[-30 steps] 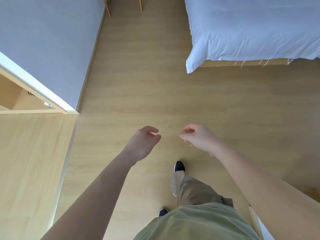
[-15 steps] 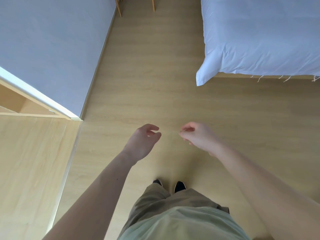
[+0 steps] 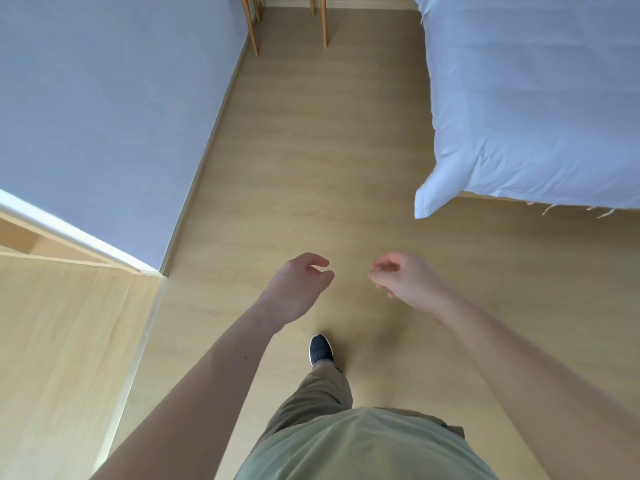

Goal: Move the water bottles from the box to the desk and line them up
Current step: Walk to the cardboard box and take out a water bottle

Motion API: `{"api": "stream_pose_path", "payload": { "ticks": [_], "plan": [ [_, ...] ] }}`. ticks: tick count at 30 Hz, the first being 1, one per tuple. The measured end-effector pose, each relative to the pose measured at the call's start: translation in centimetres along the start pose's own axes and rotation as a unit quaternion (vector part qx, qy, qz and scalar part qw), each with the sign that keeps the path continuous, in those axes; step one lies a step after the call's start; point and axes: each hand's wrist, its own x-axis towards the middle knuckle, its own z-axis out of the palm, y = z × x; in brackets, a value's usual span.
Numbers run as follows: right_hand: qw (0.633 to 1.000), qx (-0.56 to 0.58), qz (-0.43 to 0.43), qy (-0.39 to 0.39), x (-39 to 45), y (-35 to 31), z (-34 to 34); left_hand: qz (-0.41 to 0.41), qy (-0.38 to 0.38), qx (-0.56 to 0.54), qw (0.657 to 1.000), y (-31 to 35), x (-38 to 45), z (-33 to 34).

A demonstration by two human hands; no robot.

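Hanging over the wooden floor (image 3: 311,168), both bare hands are held out in front of the body with nothing in them. The left hand (image 3: 298,289) sits just left of centre, its grip loose, the fingers softly curled and the thumb apart from them. The right hand (image 3: 403,278) lies at about 3 o'clock from it, near but not touching, its grip narrow, with fingertips drawn close to the thumb around no object. Below the hands, at 6 o'clock, one dark shoe (image 3: 320,349) steps forward from an olive trouser leg (image 3: 318,393). A bed with white bedding (image 3: 536,109) fills the 2 o'clock corner, one corner of the cover hanging toward the floor. A pale blue-grey wall (image 3: 110,116) takes the 10 o'clock side, and light wooden furniture (image 3: 62,341) stands at 8 o'clock. Thin wooden legs (image 3: 323,22) show at 12 o'clock. No water bottle, box or desk can be seen from this view, so where the bottles are cannot be told.
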Motion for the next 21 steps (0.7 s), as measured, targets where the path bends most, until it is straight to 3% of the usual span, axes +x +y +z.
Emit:
{"api": "stream_pose_path", "payload": {
  "ticks": [13, 21],
  "plan": [
    [0.999, 0.031, 0.008, 0.018, 12.5, -9.5, -3.9, -0.013, -0.029, 0.016, 0.999, 5.2, 13.6, -8.2],
    [0.999, 0.032, 0.001, -0.002, 22.2, -14.1, -8.3, -0.022, -0.009, 0.012, 1.000, 10.0, 22.6, -11.2]
  ]
}}
